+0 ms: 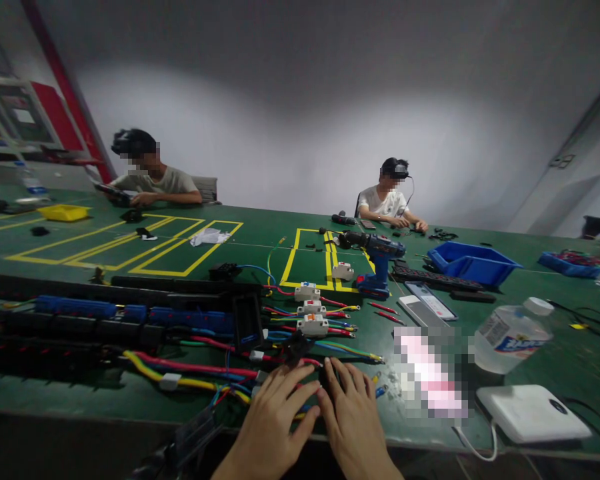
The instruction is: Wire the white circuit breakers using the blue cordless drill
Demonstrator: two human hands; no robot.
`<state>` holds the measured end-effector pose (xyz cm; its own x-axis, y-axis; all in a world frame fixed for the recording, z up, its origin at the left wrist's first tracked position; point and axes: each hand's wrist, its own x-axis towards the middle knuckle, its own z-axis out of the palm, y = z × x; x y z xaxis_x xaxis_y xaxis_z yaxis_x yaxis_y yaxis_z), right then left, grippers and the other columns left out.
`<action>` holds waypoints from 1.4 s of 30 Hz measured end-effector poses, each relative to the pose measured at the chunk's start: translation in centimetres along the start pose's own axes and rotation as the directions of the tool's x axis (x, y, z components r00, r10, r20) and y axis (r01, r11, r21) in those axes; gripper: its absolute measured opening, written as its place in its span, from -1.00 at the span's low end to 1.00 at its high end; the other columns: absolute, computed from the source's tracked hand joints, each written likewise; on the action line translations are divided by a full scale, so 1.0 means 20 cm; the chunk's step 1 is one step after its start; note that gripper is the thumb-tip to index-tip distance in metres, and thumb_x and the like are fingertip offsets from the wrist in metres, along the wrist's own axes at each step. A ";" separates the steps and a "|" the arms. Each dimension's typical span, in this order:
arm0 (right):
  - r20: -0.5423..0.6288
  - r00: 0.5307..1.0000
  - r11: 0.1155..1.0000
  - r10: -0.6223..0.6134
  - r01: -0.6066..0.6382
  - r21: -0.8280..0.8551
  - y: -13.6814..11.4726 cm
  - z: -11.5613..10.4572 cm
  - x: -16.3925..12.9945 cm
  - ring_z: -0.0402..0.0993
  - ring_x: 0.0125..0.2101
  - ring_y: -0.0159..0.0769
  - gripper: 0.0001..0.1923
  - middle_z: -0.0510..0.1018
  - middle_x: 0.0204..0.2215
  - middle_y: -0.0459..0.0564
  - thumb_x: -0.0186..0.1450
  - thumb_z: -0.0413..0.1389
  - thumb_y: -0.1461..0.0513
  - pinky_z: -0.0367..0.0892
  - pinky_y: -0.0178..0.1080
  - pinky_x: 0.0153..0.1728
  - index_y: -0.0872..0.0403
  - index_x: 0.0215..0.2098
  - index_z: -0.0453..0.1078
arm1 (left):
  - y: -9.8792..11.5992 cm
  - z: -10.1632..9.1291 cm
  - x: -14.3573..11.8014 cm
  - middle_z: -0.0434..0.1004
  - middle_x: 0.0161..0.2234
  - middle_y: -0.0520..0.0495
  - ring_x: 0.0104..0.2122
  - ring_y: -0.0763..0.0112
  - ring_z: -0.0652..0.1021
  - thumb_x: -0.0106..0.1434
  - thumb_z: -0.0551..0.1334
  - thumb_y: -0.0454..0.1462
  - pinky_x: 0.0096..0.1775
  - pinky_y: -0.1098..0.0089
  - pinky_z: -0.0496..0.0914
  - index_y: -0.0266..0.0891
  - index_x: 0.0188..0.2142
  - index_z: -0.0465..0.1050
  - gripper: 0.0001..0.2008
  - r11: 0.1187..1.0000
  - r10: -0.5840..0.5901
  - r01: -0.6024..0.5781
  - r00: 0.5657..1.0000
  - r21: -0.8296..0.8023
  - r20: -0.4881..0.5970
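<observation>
My left hand [276,417] reaches over the wire ends near the table's front edge, fingers stretched and apart. Its fingertips lie at a red cable and just below a small black part [296,347]; whether they touch it I cannot tell. Beside it, my right hand [353,413] also has its fingers extended, with the tips by the red wire's end. No held object shows in either hand. Ahead are several white circuit breakers [313,325] wired to colored leads with ring terminals. Leftward run black power strips with blue sockets [180,316] and a yellow cable [150,375].
A blue cordless drill [380,257] stands beyond the breakers. Rightward are a blue bin [473,265], a plastic bottle [511,340], a white power bank [533,413] and a blurred-out phone-like object. Two people sit across the green table [260,243]. A yellow tray [64,213] lies far left.
</observation>
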<state>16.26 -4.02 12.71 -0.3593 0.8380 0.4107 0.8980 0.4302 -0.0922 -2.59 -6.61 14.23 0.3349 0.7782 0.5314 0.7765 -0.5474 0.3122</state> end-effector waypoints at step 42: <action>-0.005 0.998 0.995 0.057 -0.056 0.080 0.00 0.00 0.01 0.37 0.12 -0.01 -0.47 0.48 0.17 0.06 0.43 -0.01 0.03 0.28 0.06 0.11 0.04 0.30 0.26 | -0.29 -0.10 0.65 0.57 -0.07 -0.07 -0.21 0.23 0.59 0.43 0.11 -0.28 -0.23 0.34 0.37 -0.09 -0.12 0.49 -0.82 0.740 -0.653 0.668 0.742 0.082 -0.151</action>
<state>16.14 -3.90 12.88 -0.3066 0.8595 0.4089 0.8937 0.4078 -0.1872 -3.79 6.05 20.85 -0.3390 0.8885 0.3092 0.8418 0.1397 0.5214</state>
